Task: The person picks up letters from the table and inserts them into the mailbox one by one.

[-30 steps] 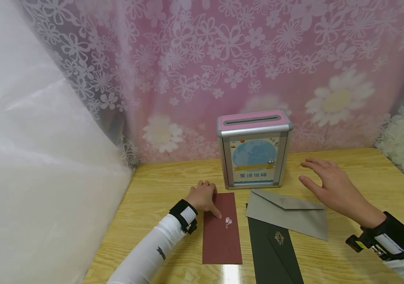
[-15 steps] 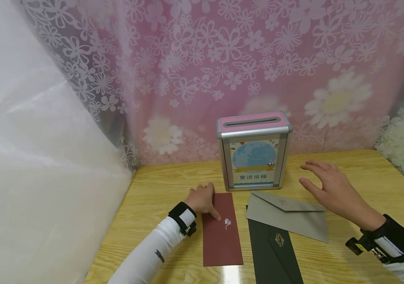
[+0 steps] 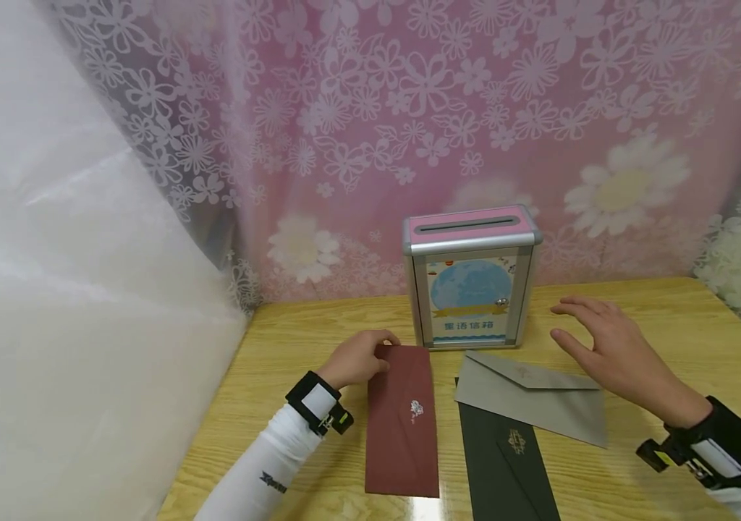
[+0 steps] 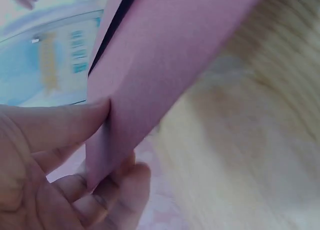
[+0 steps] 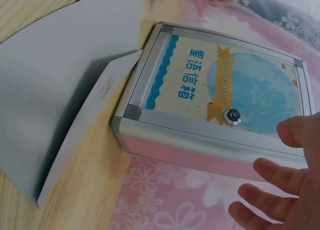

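My left hand (image 3: 356,359) pinches a dark red envelope (image 3: 403,441) near its top left corner. In the left wrist view the thumb presses on one face of the envelope (image 4: 145,64), with the other fingers behind it. The envelope's far end looks lifted off the table. To the right, my right hand (image 3: 621,354) hovers with relaxed, spread fingers and holds nothing. It is nearest to a grey envelope (image 3: 527,398) and the letter box (image 3: 471,282). The grey envelope partly covers a dark green envelope (image 3: 507,463), whose lower end runs out of the head view.
The letter box, silver-framed with a pink top slot and a small lock (image 5: 232,117), stands upright at the back of the wooden table (image 3: 318,318). Behind it hangs a pink flowered curtain (image 3: 357,145). A white sheet (image 3: 84,325) borders the left side.
My left hand has gone from lying on the red envelope's edge to pinching its corner, and the envelope has risen slightly. The right hand has barely moved.
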A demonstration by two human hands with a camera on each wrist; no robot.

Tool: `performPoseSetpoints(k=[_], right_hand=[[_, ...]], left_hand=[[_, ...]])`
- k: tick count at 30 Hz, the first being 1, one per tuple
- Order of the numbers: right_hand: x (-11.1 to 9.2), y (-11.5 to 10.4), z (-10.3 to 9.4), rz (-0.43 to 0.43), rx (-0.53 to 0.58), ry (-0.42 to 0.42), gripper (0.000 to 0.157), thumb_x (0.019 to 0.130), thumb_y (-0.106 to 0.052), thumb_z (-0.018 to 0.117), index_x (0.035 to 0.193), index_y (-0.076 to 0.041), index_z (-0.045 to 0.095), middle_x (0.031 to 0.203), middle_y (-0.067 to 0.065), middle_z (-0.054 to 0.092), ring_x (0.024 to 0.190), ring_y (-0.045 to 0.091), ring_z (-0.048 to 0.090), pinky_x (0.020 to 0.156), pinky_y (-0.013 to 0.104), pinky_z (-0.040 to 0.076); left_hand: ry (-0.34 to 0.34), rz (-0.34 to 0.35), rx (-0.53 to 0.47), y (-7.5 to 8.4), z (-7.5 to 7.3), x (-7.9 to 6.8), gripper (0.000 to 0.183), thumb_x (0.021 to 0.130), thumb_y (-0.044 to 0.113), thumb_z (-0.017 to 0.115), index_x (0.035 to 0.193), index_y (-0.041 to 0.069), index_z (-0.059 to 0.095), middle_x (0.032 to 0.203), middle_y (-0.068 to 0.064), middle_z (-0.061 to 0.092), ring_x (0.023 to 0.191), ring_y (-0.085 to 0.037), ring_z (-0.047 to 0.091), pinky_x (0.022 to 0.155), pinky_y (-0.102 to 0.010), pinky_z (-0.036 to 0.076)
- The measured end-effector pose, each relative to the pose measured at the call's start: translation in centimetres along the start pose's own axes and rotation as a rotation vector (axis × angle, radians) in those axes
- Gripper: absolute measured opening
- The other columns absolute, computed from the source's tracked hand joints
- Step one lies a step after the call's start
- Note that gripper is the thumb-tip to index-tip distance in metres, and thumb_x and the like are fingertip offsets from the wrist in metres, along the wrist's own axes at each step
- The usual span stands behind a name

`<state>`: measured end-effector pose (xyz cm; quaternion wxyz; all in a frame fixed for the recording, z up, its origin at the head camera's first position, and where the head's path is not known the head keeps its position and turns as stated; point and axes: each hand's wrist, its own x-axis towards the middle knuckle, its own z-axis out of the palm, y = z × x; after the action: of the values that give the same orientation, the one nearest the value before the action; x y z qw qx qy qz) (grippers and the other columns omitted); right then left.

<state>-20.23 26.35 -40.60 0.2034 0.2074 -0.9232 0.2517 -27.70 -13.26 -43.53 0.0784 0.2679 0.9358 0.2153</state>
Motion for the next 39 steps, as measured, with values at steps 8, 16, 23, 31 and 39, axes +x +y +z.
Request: performPoseSetpoints(k=[8,16,23,31,39], right_hand=[[0.0,-0.9,-0.2,-0.023,0.008,-0.027,0.027,0.091,-0.024,0.064,0.114,-0.009,0.064,0.123,0.017,0.056,0.115,0.037,0.042,0.086,0.061,0.034],[0.4,-3.2,0.0,-0.045,0.063,-0.084,0.018,0.092,-0.024,0.064,0.109,-0.019,0.066,0.11,0.005,0.064,0.105,0.024,0.052,0.078,0.054,0.045],[0.8,-6.2,0.8,-0.131,0.114,-0.252,0.026,0.095,-0.034,0.058,0.118,-0.022,0.063,0.117,0.002,0.062,0.113,0.028,0.049,0.088,0.06,0.04],[1.5,-8.8,2.0,-0.179,0.109,-0.329,0.043,0.095,-0.044,0.055,0.131,-0.022,0.054,0.119,-0.009,0.058,0.108,0.012,0.049,0.084,0.048,0.047],[1.8,-9.3,2.3,-0.186,0.273,-0.305,0.022,0.095,-0.03,0.059,0.117,-0.031,0.059,0.099,-0.017,0.064,0.087,0.001,0.057,0.067,0.033,0.053]], left_hand=[[0.064,0.105,-0.153,1.7,-2.5,-1.1,0.033,0.089,0.006,0.063,0.119,0.022,0.063,0.109,0.002,0.062,0.087,-0.009,0.055,0.067,-0.03,0.05],[0.049,0.15,-0.265,3.2,-4.5,-2.2,0.026,0.094,0.009,0.058,0.118,0.019,0.057,0.1,0.002,0.061,0.084,-0.011,0.056,0.069,-0.033,0.051],[0.023,0.228,-0.354,5.1,-6.0,-3.1,0.02,0.095,0.01,0.058,0.113,0.018,0.058,0.097,0.001,0.061,0.081,-0.011,0.057,0.068,-0.032,0.051],[0.08,0.304,-0.407,8.3,-7.0,-3.4,0.014,0.096,0.009,0.056,0.108,0.017,0.057,0.095,0.001,0.059,0.08,-0.012,0.055,0.068,-0.031,0.049],[0.123,0.43,-0.462,13.1,-9.1,-5.0,0.015,0.096,-0.002,0.052,0.11,0.001,0.055,0.098,-0.012,0.057,0.082,-0.019,0.056,0.068,-0.029,0.049]])
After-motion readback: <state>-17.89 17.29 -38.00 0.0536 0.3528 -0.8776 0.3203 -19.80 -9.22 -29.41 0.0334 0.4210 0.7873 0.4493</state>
